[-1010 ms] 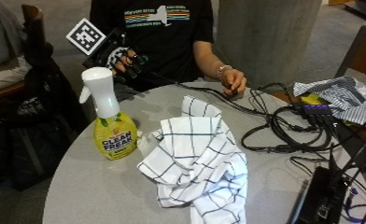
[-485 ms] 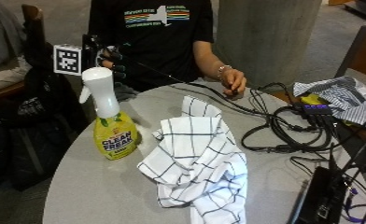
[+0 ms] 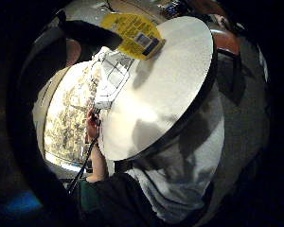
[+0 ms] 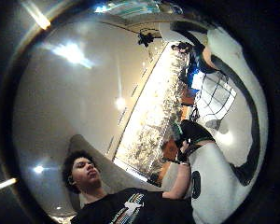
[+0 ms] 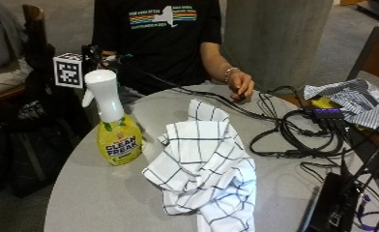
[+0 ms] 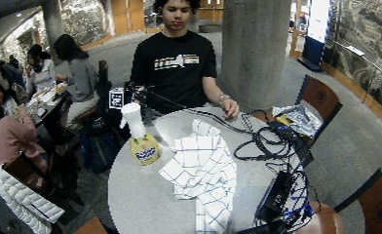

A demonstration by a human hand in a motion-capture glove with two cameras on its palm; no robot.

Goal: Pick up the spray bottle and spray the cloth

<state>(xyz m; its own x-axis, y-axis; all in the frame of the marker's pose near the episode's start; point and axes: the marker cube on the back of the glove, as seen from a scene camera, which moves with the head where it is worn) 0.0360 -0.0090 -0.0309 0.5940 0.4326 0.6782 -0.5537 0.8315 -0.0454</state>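
The round grey table (image 5: 99, 193) takes up most of the scene, and the person sits at its far edge. A white checked cloth (image 5: 205, 169) lies crumpled across the middle of it, spread out where a spray could reach it. Off to one side a tangle of black cables (image 5: 292, 135) runs toward a striped cloth (image 5: 354, 99) at the table's edge, and the person's bare hand (image 5: 241, 87) rests on the tabletop near those cables, out of the way. The yellow spray bottle (image 5: 115, 130) stands upright just beside the checked cloth, white nozzle on top, nobody touching it. The gloved right hand (image 5: 96, 57) hangs in the air behind the bottle's head, apart from it. It is mostly hidden, so I cannot tell whether its fingers are curled or straight. To my eye the pickup has not yet begun.
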